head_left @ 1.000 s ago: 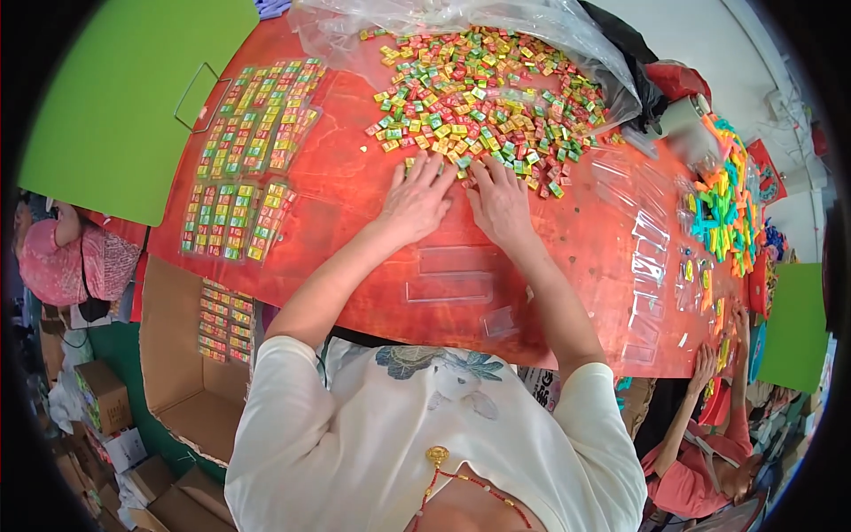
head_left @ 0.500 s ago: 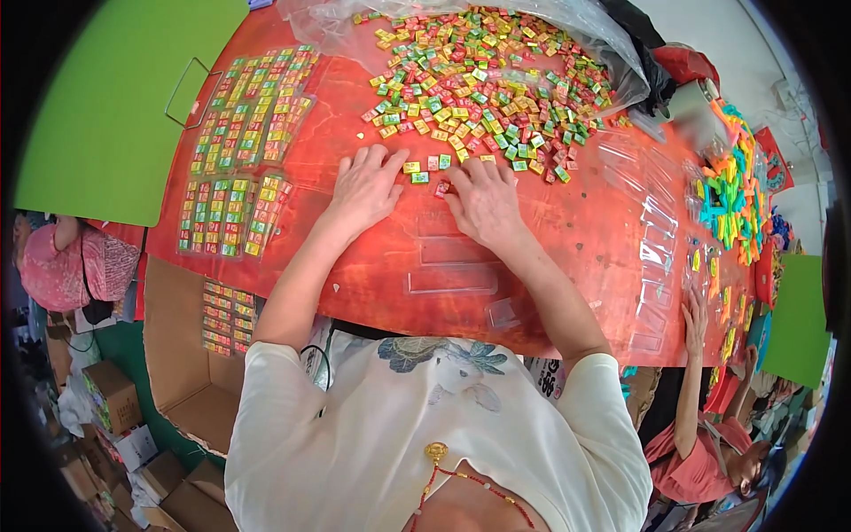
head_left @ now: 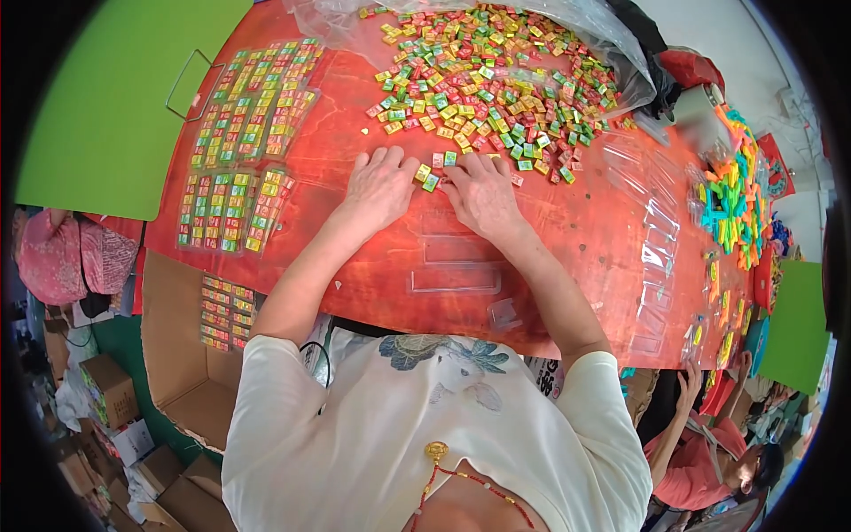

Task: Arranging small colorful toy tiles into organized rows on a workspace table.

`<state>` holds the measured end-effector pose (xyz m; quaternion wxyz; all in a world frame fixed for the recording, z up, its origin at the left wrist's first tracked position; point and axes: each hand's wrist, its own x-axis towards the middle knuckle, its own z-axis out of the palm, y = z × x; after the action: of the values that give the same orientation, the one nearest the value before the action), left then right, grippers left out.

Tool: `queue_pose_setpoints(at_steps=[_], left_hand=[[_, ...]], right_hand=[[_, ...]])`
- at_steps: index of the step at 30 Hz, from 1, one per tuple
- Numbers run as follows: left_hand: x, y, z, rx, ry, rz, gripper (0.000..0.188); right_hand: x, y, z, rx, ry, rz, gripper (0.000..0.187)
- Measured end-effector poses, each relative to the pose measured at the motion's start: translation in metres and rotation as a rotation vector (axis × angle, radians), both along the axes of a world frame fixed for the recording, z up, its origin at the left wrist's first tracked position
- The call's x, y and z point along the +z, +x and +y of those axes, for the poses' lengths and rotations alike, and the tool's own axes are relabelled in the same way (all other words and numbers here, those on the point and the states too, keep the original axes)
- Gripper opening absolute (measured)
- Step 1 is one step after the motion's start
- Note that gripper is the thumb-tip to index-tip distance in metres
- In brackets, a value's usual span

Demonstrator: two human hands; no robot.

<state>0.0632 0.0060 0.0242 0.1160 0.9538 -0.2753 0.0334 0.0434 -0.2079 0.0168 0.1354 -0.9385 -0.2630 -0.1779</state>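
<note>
My left hand (head_left: 381, 188) rests on the red table with its fingers bent and slightly apart, its thumb side against a yellow block (head_left: 423, 173). My right hand (head_left: 483, 193) faces it, fingers curled down and thumb drawn toward the index finger; what lies under them is hidden. Between the hands sit a few more small printed blocks: a green and yellow one (head_left: 431, 183), a red one (head_left: 438, 160) and a green one (head_left: 450, 160). Closer to my body lies an unfilled clear plastic tray (head_left: 455, 291), with more trays beyond it.
A big heap of small coloured blocks (head_left: 496, 97) spreads beyond my hands. Filled clear trays (head_left: 213, 213) lie at the left by a green board (head_left: 97, 106). More clear trays (head_left: 656, 266) and bright plastic pieces (head_left: 736, 195) are at the right. A co-worker's hand (head_left: 690, 386) is at the right edge.
My hands have come closer together, the left moving right. The blocks between them have shifted right and bunched up. The co-worker's hand at the right has drawn back toward the table edge.
</note>
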Motion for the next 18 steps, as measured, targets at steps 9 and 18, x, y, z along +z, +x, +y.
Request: queue_pose_setpoints(at_steps=[9, 18], left_hand=[[0.009, 0.001, -0.014, 0.029, -0.036, 0.122, 0.052], [-0.015, 0.001, -0.019, -0.083, -0.159, -0.085, 0.049]], right_hand=[[0.005, 0.035, 0.007, -0.071, -0.082, 0.067, 0.026], [0.003, 0.029, -0.028, -0.123, 0.0, 0.042, 0.021]])
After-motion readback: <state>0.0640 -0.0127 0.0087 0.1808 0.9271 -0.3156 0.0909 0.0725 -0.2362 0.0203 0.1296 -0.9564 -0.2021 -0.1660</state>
